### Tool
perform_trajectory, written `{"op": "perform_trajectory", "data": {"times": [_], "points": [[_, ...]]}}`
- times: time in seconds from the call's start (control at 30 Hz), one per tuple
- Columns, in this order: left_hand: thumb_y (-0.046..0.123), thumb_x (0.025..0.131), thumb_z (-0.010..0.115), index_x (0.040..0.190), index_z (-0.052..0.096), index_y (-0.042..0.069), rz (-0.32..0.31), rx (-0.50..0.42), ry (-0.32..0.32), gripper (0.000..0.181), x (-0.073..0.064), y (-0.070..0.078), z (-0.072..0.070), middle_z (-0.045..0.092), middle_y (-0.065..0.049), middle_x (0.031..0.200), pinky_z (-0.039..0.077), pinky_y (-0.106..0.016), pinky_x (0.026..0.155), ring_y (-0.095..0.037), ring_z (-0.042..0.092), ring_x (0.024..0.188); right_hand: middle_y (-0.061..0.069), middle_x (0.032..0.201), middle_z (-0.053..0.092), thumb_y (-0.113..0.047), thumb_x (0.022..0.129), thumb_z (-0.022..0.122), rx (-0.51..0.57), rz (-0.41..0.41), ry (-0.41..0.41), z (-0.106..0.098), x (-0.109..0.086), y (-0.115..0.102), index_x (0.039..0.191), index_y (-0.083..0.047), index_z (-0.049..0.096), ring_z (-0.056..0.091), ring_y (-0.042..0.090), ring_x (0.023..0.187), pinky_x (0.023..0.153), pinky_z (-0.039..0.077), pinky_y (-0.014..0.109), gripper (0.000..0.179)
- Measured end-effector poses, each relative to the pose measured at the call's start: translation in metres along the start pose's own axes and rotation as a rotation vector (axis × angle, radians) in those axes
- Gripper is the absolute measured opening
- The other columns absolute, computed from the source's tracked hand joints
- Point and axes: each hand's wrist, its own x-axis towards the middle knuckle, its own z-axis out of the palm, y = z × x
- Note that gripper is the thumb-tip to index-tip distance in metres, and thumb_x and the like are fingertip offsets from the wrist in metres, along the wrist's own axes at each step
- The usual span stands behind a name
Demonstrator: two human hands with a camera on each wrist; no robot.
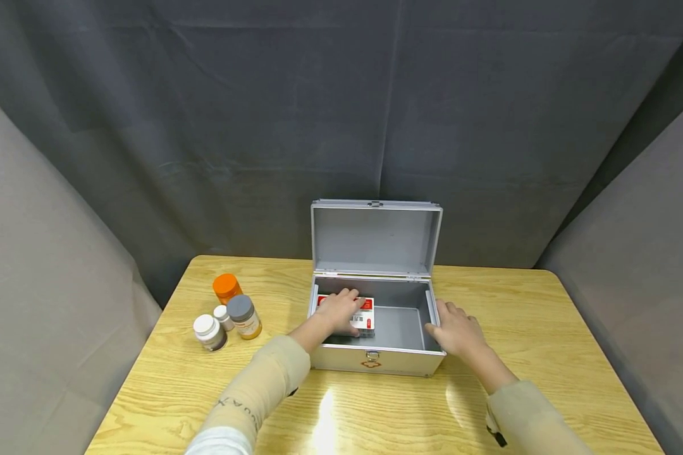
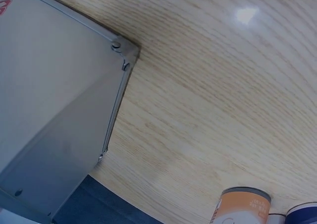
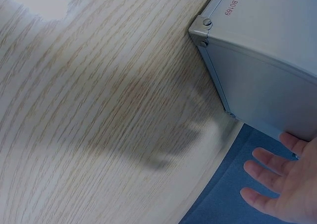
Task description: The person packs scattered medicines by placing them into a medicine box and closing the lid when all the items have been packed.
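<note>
An aluminum first-aid case (image 1: 370, 360) stands on the table with its lid (image 1: 377, 239) raised. Inside its left half is a red-and-white carton (image 1: 365, 321). My left hand (image 1: 337, 313) reaches in and holds this carton, thumb at the near edge and fingers across the far edge. The palm covers the carton's left part. At the case's right wall, my right hand (image 1: 458, 330) has its thumb over the rim and its other fingers outside. The right wrist view shows those fingers (image 3: 267, 177) extended and spread beside the wall. The left wrist view does not show the left hand.
Left of the case stand a bottle with an orange cap (image 1: 226, 285), a grey-capped bottle (image 1: 245, 319), a small white-capped bottle (image 1: 223, 316) and a larger white-capped one (image 1: 209, 332). Dark cloth (image 1: 250, 126) hangs behind the wooden table (image 1: 387, 411).
</note>
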Motion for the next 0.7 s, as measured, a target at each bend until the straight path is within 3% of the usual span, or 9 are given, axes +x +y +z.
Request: {"op": "perform_trajectory", "data": {"times": [0.2,0.7], "points": [[0.048,0.069,0.073,0.123,0.054,0.018,0.016,0.033,0.028,0.064,0.0015,0.0007,-0.002,0.046,0.0,0.122,0.05,-0.031,0.076,-0.017,0.048,0.106,0.03,0.132,0.038,-0.038,0.087,0.047,0.002,0.003,-0.002,0.0017,0.001,0.0011,0.137,0.003,0.03,0.037,0.049,0.118,0.089,0.029,0.067,0.066],[0.047,0.067,0.075,0.121,0.056,0.021,0.02,0.021,0.033,0.062,0.0005,-0.0005,-0.0003,0.046,0.0,0.116,0.05,-0.03,0.074,-0.018,0.048,0.103,0.031,0.133,0.036,-0.038,0.088,0.046,0.005,0.006,-0.016,0.0007,-0.0002,0.0004,0.138,0.003,0.028,0.035,0.049,0.12,0.09,0.027,0.067,0.067]]}}
